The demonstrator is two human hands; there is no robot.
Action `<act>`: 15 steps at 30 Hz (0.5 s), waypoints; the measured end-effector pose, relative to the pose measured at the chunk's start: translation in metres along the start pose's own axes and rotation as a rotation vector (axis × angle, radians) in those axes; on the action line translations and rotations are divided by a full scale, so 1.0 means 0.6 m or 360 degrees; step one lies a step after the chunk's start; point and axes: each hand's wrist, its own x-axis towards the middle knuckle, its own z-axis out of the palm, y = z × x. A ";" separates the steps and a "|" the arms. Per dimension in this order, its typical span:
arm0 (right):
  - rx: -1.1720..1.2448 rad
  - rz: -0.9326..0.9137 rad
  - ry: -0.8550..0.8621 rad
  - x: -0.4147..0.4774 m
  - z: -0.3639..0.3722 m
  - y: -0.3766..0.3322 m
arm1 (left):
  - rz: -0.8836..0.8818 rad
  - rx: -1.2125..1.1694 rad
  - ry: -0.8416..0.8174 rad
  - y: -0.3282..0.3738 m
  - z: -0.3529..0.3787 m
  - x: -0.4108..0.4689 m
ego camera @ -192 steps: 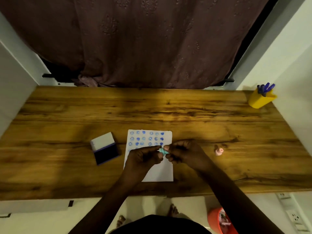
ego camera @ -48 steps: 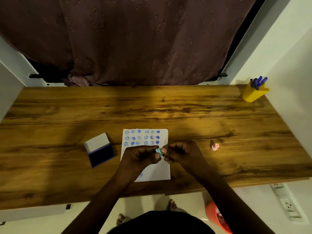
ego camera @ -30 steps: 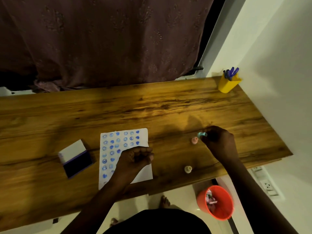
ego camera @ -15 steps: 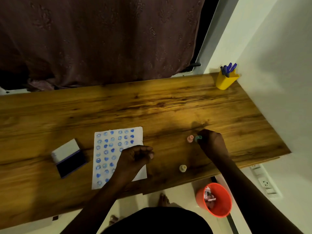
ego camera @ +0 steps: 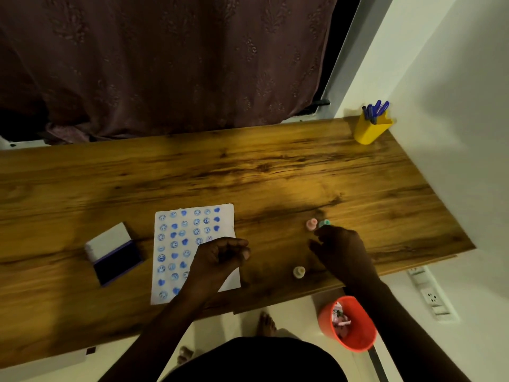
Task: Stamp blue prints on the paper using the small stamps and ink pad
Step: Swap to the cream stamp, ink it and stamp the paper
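The white paper (ego camera: pixel 227 230) lies on the wooden table (ego camera: pixel 275 175), covered with several rows of blue face and heart prints. The open ink pad (ego camera: pixel 117 261), its white lid folded back, sits left of it. My left hand (ego camera: pixel 220 257) rests on the paper's right side, fingers curled in, nothing seen in it. My right hand (ego camera: pixel 343 250) is right of the paper, thumb spread from the fingers. Its fingertips are just below a teal stamp (ego camera: pixel 325 223), which stands beside a pink stamp (ego camera: pixel 311 224). A cream stamp (ego camera: pixel 299 271) stands near the front edge.
A yellow holder (ego camera: pixel 370 130) with blue pens stands at the table's far right corner against the white wall. An orange bin (ego camera: pixel 348 325) sits on the floor below the front edge. A dark curtain hangs behind the table.
My right hand carried the teal stamp from above the paper to the right and set it beside the pink stamp. My left hand stayed on the paper. The view swung right.
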 end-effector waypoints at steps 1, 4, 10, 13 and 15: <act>0.0008 -0.0012 -0.0084 -0.015 0.007 -0.012 | 0.0007 0.0018 -0.0004 0.000 0.000 -0.002; 0.0005 0.0011 -0.0266 -0.048 0.024 -0.037 | -0.0011 0.0043 -0.0009 0.000 -0.001 -0.006; -0.0011 -0.0049 -0.0394 -0.061 0.033 -0.054 | -0.0016 0.0071 -0.0017 -0.002 -0.010 -0.016; 0.0062 -0.0092 -0.0381 -0.055 0.027 -0.070 | -0.0008 0.0073 -0.0008 -0.002 -0.016 -0.023; 0.0220 -0.0046 -0.0403 -0.046 0.020 -0.083 | 0.0018 0.0062 -0.0018 -0.002 -0.017 -0.026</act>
